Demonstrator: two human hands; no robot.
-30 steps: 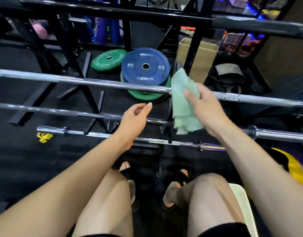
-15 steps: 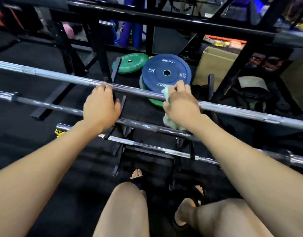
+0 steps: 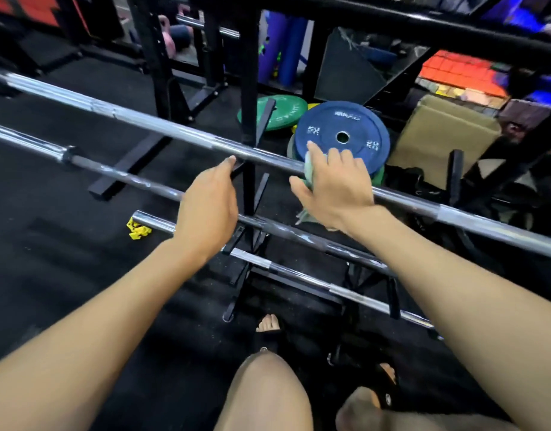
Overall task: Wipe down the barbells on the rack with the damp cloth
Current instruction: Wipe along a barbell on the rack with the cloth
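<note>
Three steel barbells lie across a low black rack (image 3: 248, 188). The top barbell (image 3: 150, 124) runs from far left down to the right edge. Below it sit the middle barbell (image 3: 119, 174) and the lowest barbell (image 3: 302, 279). My right hand (image 3: 335, 185) presses a pale green damp cloth (image 3: 308, 164) over the top barbell, fingers draped across the bar; a corner of the cloth hangs under my wrist. My left hand (image 3: 209, 203) hovers just left of it with loose fingers, holding nothing, its fingertips close to the top barbell.
Behind the rack a blue plate (image 3: 342, 132) rests on green ones, with another green plate (image 3: 272, 112) and a cardboard box (image 3: 445, 135) beside them. Black uprights (image 3: 156, 57) stand beyond. A yellow object (image 3: 137, 229) lies on the black floor. My sandalled feet (image 3: 268, 325) are under the rack.
My right hand brought the hanging cloth onto the top barbell and keeps it pressed there. My left hand gripped that bar half a second ago and has since let go, drawing back slightly.
</note>
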